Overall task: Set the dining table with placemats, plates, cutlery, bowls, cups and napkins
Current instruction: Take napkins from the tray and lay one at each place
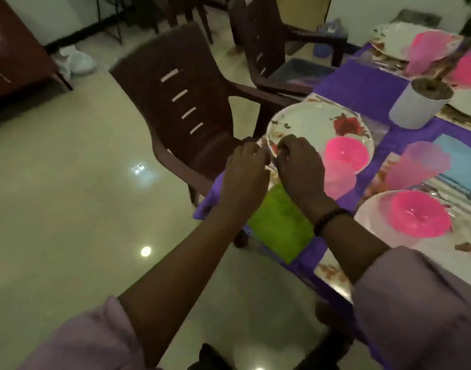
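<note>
Only the head view here, and it's pretty blurry, so take the fine stuff with a grain of salt. Using the near plate [309,124] as the anchor: it sits on the table's corner by the brown chair [181,102], white with a red flower print, and a pink bowl [346,153] rests on its right side. The left hand [245,169] and right hand [298,161] are both at the plate's near rim, fingers curled down, almost touching each other. Whether they're actually pinching something small there or just resting can't be told, the blur eats it. Just below the plate, under the wrists, lies a green napkin [279,222] on the purple cloth [362,89]. A pink cup [338,177] sits against the plate's lower right edge. Further right of the plate there's a second plate [376,220] with another pink bowl [418,217], plus a blue napkin [461,161]. Beyond the plate stands a white pot [416,108], and past that a far plate [394,38] with more pink stuff on it.
</note>
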